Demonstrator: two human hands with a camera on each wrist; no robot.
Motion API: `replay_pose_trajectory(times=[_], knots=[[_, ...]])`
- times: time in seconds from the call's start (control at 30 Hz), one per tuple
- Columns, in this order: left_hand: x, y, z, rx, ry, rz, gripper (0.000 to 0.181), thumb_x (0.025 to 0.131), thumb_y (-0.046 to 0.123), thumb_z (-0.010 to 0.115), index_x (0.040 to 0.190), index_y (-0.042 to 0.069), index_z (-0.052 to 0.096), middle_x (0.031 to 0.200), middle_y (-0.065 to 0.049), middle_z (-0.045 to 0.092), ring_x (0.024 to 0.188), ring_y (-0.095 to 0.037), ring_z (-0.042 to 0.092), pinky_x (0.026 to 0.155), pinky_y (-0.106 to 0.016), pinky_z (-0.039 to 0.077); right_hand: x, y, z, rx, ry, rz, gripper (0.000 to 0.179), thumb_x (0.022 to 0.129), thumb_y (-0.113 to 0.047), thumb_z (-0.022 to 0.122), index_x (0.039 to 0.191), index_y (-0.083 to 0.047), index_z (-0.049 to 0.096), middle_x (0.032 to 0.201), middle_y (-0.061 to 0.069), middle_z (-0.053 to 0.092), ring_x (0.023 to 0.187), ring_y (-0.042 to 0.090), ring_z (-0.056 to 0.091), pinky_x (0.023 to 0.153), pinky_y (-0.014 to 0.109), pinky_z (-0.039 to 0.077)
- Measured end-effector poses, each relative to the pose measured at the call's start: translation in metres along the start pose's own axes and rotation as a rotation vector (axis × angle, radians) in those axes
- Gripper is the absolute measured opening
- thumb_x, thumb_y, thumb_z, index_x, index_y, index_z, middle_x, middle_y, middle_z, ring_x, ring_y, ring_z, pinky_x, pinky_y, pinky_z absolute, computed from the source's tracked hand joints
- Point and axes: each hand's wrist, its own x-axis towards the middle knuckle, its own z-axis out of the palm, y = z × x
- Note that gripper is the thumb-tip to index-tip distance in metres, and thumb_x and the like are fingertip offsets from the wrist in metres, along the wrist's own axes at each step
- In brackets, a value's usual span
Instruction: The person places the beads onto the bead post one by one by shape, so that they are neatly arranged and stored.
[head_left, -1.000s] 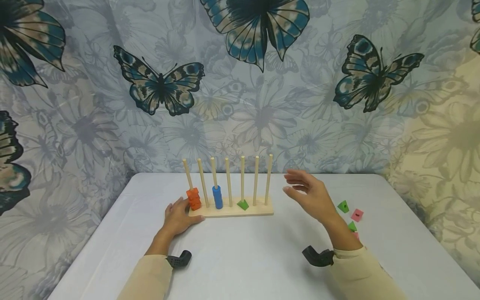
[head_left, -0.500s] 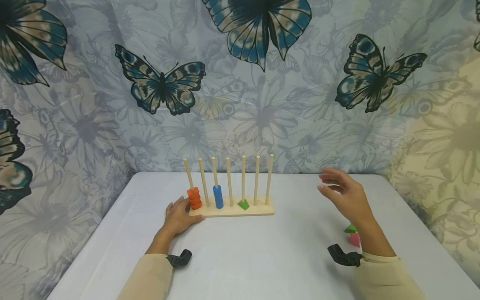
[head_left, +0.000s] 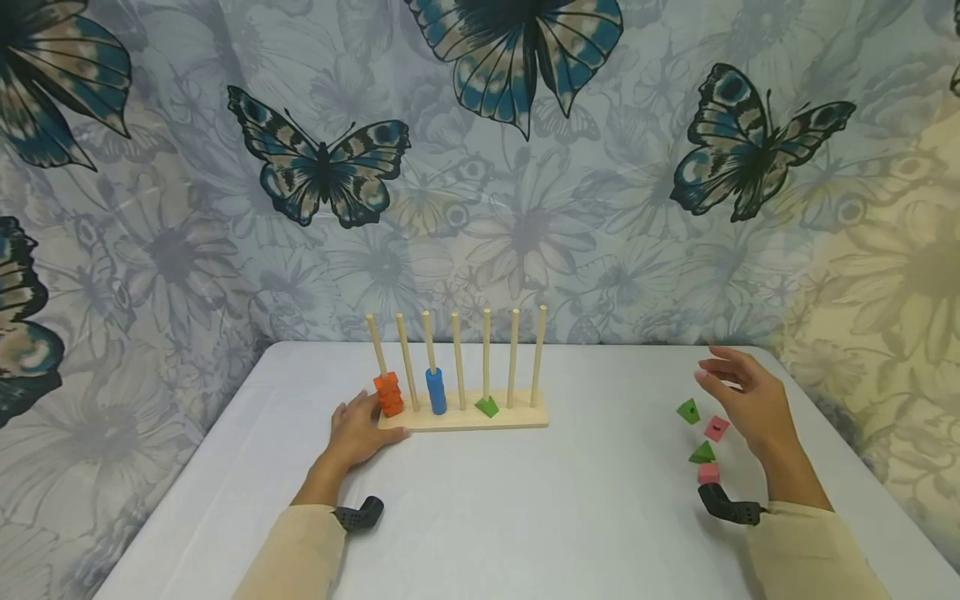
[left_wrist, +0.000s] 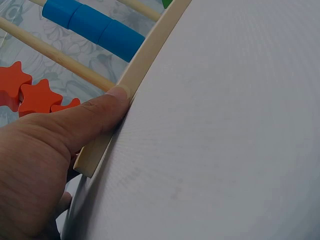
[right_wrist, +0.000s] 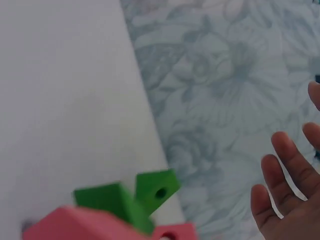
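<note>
My left hand [head_left: 357, 433] grips the left end of a wooden peg stand [head_left: 517, 419], its thumb [left_wrist: 97, 110] along the front edge of the base. Orange star beads [head_left: 388, 395] are stacked on the leftmost peg. Blue round beads [head_left: 436, 392] fill the lower part of the third peg, and one green triangular bead [head_left: 487, 407] sits at the foot of the fifth. To the right, my right hand [head_left: 753, 408] hovers with relaxed fingers, holding nothing. Close to its left lie two green triangular beads [head_left: 688, 411] and two pink square beads [head_left: 716, 428].
The white table [head_left: 540, 517] reaches back to a wall hanging [head_left: 525, 233] printed with flowers and butterflies. A black wrist camera mount [head_left: 729, 505] juts out from the right wrist, and another mount [head_left: 360, 514] from the left.
My right hand has moved right, from beside the peg stand to the loose beads, passing over them so all are in sight. The left hand stays on the stand.
</note>
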Motion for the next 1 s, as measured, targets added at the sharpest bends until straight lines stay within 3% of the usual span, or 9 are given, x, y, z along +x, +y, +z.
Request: replay_pose_trajectory(times=[0.17,0.27,0.43,0.57,0.67,0.83,1.0], knots=[[0.001,-0.001,0.0,0.006,0.002,-0.001,0.086,0.072,0.045,0.082,0.14,0.004,0.048,0.143,-0.017,0.046,0.14,-0.039,0.021,0.11,-0.056,-0.002,-0.002,0.024,0.0,-0.053,-0.028,0.096,0.057,0.093,-0.038,0.065,0.14,-0.012,0.049,0.112,-0.009,0.062,0.1,-0.006,0.047,0.072,0.011,0.041],[0.001,0.0,0.0,0.007,0.005,-0.003,0.086,0.072,0.045,0.083,0.14,0.003,0.049,0.142,-0.017,0.047,0.14,-0.039,0.021,0.11,-0.056,-0.001,-0.002,0.037,0.002,-0.067,-0.056,0.127,0.061,0.093,-0.04,0.064,0.141,-0.008,0.047,0.112,-0.006,0.061,0.1,-0.004,0.047,0.071,0.013,0.042],[0.001,0.002,0.0,0.008,0.005,-0.004,0.085,0.073,0.044,0.082,0.14,0.004,0.048,0.143,-0.017,0.046,0.14,-0.038,0.021,0.111,-0.056,-0.002,-0.002,0.057,0.008,-0.069,-0.107,0.162,0.065,0.092,-0.04,0.064,0.14,-0.001,0.045,0.116,0.008,0.06,0.09,-0.004,0.05,0.064,0.019,0.048],[0.001,0.003,-0.001,0.011,0.005,-0.004,0.085,0.073,0.044,0.082,0.14,0.003,0.048,0.142,-0.017,0.047,0.14,-0.039,0.021,0.111,-0.056,-0.001,-0.003,0.061,0.013,-0.102,-0.151,0.152,0.062,0.093,-0.037,0.064,0.139,0.001,0.045,0.119,0.022,0.059,0.084,-0.006,0.052,0.06,0.023,0.051],[0.0,0.002,-0.001,0.014,0.006,-0.008,0.086,0.073,0.044,0.083,0.14,0.004,0.048,0.143,-0.017,0.046,0.14,-0.038,0.022,0.111,-0.055,-0.001,-0.003,0.061,0.016,-0.16,-0.191,0.129,0.059,0.094,-0.035,0.063,0.138,0.002,0.046,0.119,0.028,0.058,0.091,0.006,0.054,0.065,0.025,0.051],[0.001,0.001,0.0,0.013,0.008,0.003,0.085,0.073,0.045,0.083,0.14,0.004,0.049,0.142,-0.017,0.047,0.14,-0.038,0.022,0.111,-0.056,0.0,-0.003,0.064,0.021,-0.281,-0.232,0.126,0.059,0.094,-0.036,0.063,0.132,0.006,0.05,0.113,0.029,0.057,0.098,0.037,0.053,0.075,0.045,0.047],[0.001,0.003,-0.001,0.008,0.002,-0.001,0.085,0.073,0.044,0.083,0.14,0.004,0.049,0.142,-0.017,0.047,0.14,-0.039,0.021,0.11,-0.057,-0.001,-0.002,0.068,0.023,-0.369,-0.228,0.129,0.054,0.092,-0.036,0.064,0.121,0.009,0.058,0.104,0.028,0.06,0.095,0.043,0.056,0.075,0.052,0.046]])
